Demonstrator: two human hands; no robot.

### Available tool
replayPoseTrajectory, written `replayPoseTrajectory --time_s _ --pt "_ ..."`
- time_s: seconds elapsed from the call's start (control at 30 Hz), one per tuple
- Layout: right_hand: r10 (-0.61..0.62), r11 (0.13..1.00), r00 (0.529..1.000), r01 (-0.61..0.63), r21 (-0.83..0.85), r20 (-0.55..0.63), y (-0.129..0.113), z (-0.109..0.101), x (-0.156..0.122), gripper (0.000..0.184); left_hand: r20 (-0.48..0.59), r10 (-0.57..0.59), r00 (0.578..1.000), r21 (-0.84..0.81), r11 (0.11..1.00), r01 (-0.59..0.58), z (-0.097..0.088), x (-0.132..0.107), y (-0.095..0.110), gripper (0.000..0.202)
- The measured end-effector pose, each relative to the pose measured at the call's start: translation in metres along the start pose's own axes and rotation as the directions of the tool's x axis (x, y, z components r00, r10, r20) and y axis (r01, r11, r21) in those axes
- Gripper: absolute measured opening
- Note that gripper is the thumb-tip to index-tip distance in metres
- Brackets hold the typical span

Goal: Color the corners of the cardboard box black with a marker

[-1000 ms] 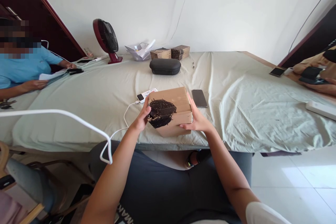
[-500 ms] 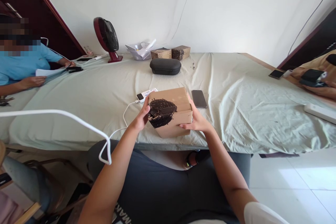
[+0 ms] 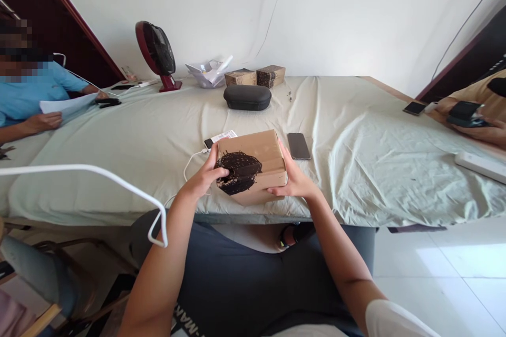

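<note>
Single head-worn view, facing forward and down across the table [image 3: 367,110] to the wall [image 3: 348,16]. The wearer's lap [image 3: 276,284] lies close below the lens; the box [image 3: 256,147], somewhat farther off, falls near mid-frame.
</note>
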State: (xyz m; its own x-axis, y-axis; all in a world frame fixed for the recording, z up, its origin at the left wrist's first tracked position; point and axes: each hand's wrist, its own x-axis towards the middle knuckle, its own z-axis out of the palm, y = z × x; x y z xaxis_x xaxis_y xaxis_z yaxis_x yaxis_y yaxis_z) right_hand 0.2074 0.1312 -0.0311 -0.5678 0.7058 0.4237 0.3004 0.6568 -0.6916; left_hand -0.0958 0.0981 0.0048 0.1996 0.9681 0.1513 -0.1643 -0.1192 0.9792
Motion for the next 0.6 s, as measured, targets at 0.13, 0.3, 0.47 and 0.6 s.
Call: replayPoseTrajectory --time_s 0.13,0.3,0.47,0.6 --pt "0.01 1.0 1.0 -0.01 0.014 -0.014 0.003 0.0 0.0 0.146 0.02 0.054 0.998 0.03 0.998 -0.054 -0.002 0.002 0.0 0.088" --pt "0.028 0.998 0.998 -0.025 0.054 -0.055 0.001 0.005 0.003 0.135 0.054 0.096 0.994 -0.01 0.995 -0.096 -0.011 0.005 -0.012 0.104" --pt "0.111 0.985 0.981 -0.088 0.148 -0.156 0.009 0.014 0.004 0.102 0.111 0.209 0.972 0.09 0.972 -0.219 -0.02 0.006 -0.014 0.145" --pt "0.236 0.957 0.936 -0.177 0.23 -0.261 0.03 0.019 0.006 0.083 0.122 0.256 0.959 0.281 0.918 -0.281 -0.021 0.005 -0.012 0.139"
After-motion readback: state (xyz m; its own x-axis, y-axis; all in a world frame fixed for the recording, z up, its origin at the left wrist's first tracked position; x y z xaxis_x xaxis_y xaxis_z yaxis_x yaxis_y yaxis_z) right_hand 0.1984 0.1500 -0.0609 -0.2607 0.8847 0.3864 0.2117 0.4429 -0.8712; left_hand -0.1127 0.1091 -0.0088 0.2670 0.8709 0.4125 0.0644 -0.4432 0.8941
